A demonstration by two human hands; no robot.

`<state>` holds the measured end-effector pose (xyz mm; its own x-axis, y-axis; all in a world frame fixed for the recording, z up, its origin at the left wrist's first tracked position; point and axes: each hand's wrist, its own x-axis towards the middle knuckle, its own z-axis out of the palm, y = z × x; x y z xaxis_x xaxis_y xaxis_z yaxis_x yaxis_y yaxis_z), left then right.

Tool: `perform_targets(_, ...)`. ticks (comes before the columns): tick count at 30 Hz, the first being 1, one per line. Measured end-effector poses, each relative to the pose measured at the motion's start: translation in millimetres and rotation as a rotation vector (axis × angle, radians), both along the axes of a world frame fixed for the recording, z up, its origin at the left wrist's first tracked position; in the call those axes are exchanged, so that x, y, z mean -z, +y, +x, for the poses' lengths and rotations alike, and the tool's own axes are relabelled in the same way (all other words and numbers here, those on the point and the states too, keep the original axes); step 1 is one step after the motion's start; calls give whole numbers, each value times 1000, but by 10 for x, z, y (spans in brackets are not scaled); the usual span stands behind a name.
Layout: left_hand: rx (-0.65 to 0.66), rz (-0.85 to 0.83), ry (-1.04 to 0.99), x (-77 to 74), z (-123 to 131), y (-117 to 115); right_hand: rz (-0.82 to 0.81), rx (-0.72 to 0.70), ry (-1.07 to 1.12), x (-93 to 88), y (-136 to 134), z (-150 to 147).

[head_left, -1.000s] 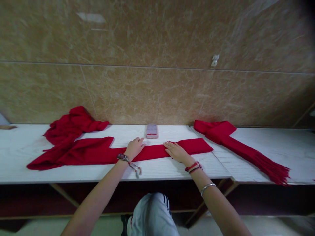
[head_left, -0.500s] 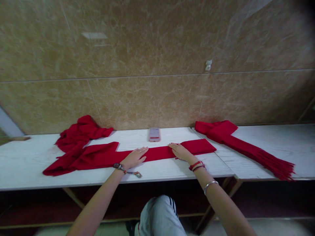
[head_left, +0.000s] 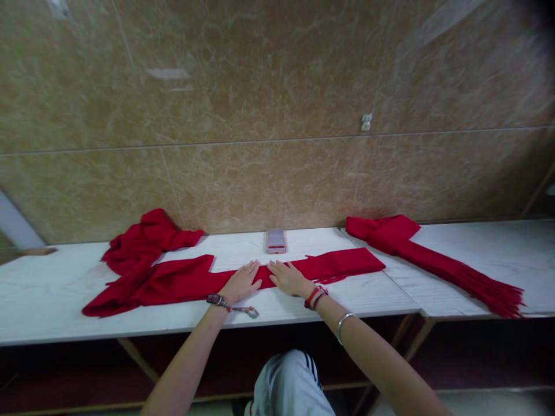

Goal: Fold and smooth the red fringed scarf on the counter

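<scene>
A long red scarf (head_left: 182,281) lies along the white table, folded into a narrow band towards the right and loosely bunched at its left end. My left hand (head_left: 243,282) rests flat on the middle of the band, fingers extended. Close beside it on the right, my right hand (head_left: 289,278) also presses flat on the cloth, its fingers stretched out. Some fringe shows at the band's lower edge, right of my right hand. Neither hand grips the fabric.
Behind the hands a phone (head_left: 276,241) lies near the wall (head_left: 260,185). Crumpled red cloth (head_left: 143,240) is at the back left. Another red scarf (head_left: 433,260) with fringe lies on the right of the white table (head_left: 43,294).
My right hand has slid left along the scarf, close to my left hand. Fringe and a small ruffle now show on the band to its right. The view has shifted slightly.
</scene>
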<state>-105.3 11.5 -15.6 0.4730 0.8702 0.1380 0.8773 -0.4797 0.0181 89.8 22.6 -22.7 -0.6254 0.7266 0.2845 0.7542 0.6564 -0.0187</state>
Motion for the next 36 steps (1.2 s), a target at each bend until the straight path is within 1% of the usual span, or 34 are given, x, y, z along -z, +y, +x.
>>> perform_targets(2,7,-3,-1,4,-3,11,5,65,-29,30,74,285)
perform_targets(5,8,-6,-8,3,-3,29,16,187,-80,17,167,728)
perform_targets(7,12,-7,-10,3,-1,38,14,243,-110,-23,195,908)
perform_targets(8,15,-5,-12,3,0,41,12,260,-119,-51,199,939)
perform_targets(9,18,-3,-15,1,3,41,11,270,-126,-82,198,926)
perform_targets(11,18,0,-23,-7,11,35,28,247,-121,-146,180,783)
perform_targets(14,11,-5,-35,-38,28,2,64,112,-28,-197,132,407)
perform_targets(16,9,-2,-50,-63,32,-30,38,10,41,-175,95,190)
perform_targets(18,14,6,-73,-78,21,-55,9,-35,61,-114,61,77)
perform_targets(20,10,24,-98,-74,-10,-58,15,-41,50,-41,37,61)
perform_targets(22,-24,41,-111,-58,-49,-39,24,-36,45,12,28,94)
perform_targets(24,-77,46,-108,-44,-84,-14,14,-31,58,33,31,128)
perform_targets(26,-102,45,-99,-50,-111,-14,-4,-15,85,34,42,140)
perform_targets(28,-59,63,-95,-89,-142,-60,-16,0,110,31,58,137)
perform_targets(31,91,103,-74,-197,-227,-200,-24,5,131,39,88,131)
perform_targets(33,170,98,-19,-283,-310,-298,-28,3,138,50,109,135)
perform_targets(36,192,69,105,-408,-438,-379,-26,-5,146,64,132,144)
